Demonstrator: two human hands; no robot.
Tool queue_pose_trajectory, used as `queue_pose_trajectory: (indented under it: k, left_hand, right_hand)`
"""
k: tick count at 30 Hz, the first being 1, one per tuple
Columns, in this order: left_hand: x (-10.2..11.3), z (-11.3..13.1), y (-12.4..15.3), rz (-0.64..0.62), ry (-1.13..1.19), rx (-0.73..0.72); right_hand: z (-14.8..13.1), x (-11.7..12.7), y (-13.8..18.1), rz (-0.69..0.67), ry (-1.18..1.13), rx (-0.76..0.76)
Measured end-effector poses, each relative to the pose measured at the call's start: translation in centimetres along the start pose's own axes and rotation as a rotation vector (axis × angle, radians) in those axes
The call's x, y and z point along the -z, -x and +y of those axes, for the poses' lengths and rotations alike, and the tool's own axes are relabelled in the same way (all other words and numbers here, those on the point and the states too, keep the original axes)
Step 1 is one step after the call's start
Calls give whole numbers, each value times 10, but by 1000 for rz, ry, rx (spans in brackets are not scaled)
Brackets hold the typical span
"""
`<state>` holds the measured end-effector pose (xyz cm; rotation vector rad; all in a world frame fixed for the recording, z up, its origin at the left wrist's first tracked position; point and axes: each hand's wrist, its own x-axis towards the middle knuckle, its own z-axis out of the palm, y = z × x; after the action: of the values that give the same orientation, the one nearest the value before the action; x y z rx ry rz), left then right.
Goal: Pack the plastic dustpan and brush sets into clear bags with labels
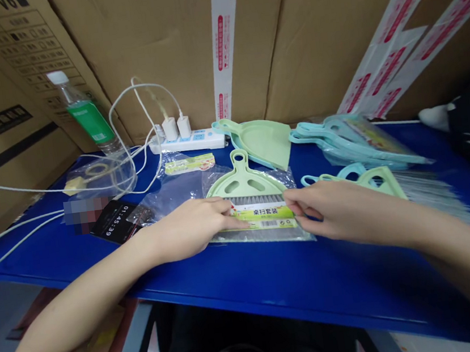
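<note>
Head view, left hand: fingers bent over the left end of the label (265, 212); whether they pinch it, I cannot tell.
Head view, right hand: the right hand (328, 207) curls closed on the label's right end.
Green brush-and-dustpan set (244, 180): lies on the blue table (275, 291) between the left hand (200, 223) and the right, handle pointing far, clear plastic around it.
Far side: green dustpan (263, 141), just right of the power strip (196, 141).
Right side: bagged blue set (350, 139), far; brushes (438, 196), nearer.
Left side: phone (118, 220), near; bottle (91, 122), far.
</note>
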<state>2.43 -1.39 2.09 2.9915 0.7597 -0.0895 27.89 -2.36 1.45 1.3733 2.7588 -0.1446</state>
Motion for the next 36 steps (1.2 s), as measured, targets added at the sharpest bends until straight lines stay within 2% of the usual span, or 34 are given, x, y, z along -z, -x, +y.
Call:
queue_pose_trajectory:
  k: [3, 9, 12, 20, 28, 36]
  left_hand:
    - [2, 1, 0, 7, 7, 23]
    - [0, 0, -1, 5, -6, 13]
    - [-1, 1, -1, 1, -24, 12]
    - [0, 8, -3, -68, -93, 58]
    - [6, 8, -1, -57, -170, 65]
    - [16, 2, 4, -97, -160, 166]
  right_hand:
    - [-3, -1, 0, 60, 26, 50]
    - [-15, -7, -4, 203, -27, 348]
    - [-18, -12, -7, 244, -24, 401]
    - [-20, -16, -5, 247, -70, 332]
    - [-13, -13, 2, 158, -89, 154]
    - [-1, -1, 10, 17, -48, 20]
